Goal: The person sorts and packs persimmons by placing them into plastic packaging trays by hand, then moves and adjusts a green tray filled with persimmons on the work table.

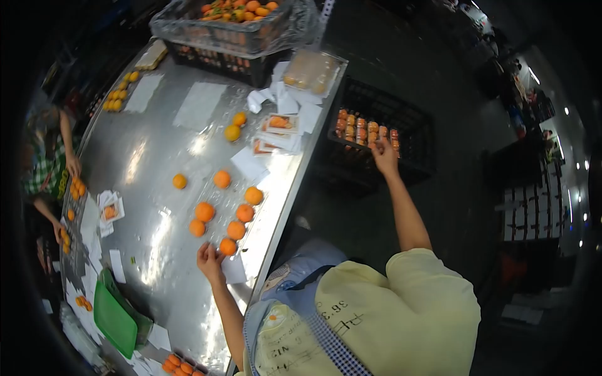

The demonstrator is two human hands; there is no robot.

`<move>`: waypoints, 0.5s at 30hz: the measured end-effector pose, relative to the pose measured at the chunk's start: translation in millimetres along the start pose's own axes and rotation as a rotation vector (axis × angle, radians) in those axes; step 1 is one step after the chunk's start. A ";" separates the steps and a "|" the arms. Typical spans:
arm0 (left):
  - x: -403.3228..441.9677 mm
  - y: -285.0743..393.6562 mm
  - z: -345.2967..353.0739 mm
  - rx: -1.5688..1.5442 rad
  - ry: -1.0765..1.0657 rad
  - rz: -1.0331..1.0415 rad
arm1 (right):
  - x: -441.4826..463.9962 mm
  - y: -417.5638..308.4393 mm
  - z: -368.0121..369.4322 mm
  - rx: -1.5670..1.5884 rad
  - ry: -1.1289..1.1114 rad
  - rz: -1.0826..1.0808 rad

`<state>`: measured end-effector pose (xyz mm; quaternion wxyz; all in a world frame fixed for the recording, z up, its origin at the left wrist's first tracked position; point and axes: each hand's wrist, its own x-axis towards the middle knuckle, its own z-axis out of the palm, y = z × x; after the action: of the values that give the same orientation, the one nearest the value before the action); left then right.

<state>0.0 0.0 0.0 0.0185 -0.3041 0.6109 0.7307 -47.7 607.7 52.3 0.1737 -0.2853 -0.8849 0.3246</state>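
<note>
My left hand (211,260) is at the near end of a clear plastic tray on the metal table (157,144), its fingers curled beside the nearest orange (227,246). Several oranges lie in that tray in partly filled rows. Off the table's right edge, my right hand (384,155) reaches into a black crate (414,141). Its fingers touch the near edge of a clear pack of oranges (361,128); whether they grip it is too small to tell.
A crate of oranges (216,31) lined with plastic stands at the table's far end. Label cards (282,123) and white papers (249,164) lie near the right edge. A green container (115,319) is at lower left. Another person's hands (73,166) handle oranges across the table.
</note>
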 end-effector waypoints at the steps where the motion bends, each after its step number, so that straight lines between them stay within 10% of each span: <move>1: 2.5 5.8 -12.0 0.008 0.024 0.012 | 8.7 5.2 -5.4 -0.089 0.129 0.048; 5: -35.4 -6.0 30.5 0.037 0.070 0.055 | 85.6 81.3 -63.0 -0.568 -0.066 0.574; 9: -25.7 1.1 27.1 0.119 0.132 0.065 | 119.5 161.8 -24.6 -0.458 -0.363 0.641; 15: -13.4 -6.2 19.6 0.162 0.147 0.033 | 137.8 169.6 -24.7 -0.533 -0.154 0.572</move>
<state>5.1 23.9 2.2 -0.0138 -0.3444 0.6726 0.6548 -76.1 810.8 -27.1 -0.0706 -0.5300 -0.8335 0.1395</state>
